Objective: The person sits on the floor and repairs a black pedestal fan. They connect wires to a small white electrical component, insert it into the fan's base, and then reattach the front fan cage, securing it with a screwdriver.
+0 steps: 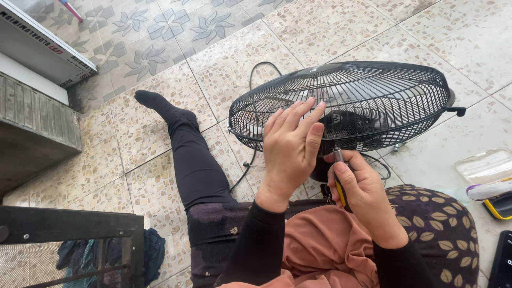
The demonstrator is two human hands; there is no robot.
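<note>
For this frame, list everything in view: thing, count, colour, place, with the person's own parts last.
Round wire-grille fan: one, black, on the tiled floor ahead.
Power cord: one, black, looping behind the fan.
Yellow-and-black-handled screwdriver: one, in the right hand, tip up at the fan.
Clear plastic tray: one, right edge.
Long flat box: one, white, top left.
Dark metal frame: one, bottom left.
Outstretched leg: one, black legging and sock, on the floor.
Left hand: flat against the grille.
Right hand: closed around the screwdriver.
</note>
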